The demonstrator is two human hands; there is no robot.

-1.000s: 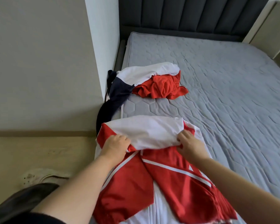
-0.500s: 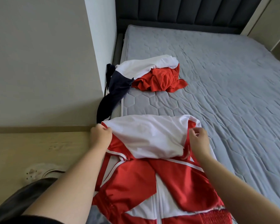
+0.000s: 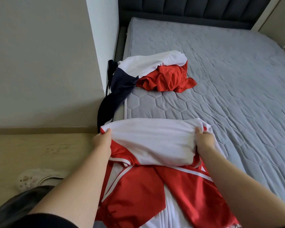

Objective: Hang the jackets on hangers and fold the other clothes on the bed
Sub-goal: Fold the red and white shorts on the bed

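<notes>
Gripping red-and-white jacket (image 3: 155, 145) at both shoulders on the bed (image 3: 220, 79): left hand (image 3: 102, 140) and right hand (image 3: 203, 139) both curled into white fabric. Crumpled clothes pile (image 3: 155, 73) beyond.

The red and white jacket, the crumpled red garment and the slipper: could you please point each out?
Red and white jacket (image 3: 153, 145), head view, on its white upper panel.
Crumpled red garment (image 3: 168, 78), head view, on its bunched middle.
Slipper (image 3: 29, 179), head view, on its pale top.

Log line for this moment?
left hand: grips red-and-white jacket | right hand: grips same jacket | jacket: on mattress, unhung | clothes pile: beyond, untouched
</notes>
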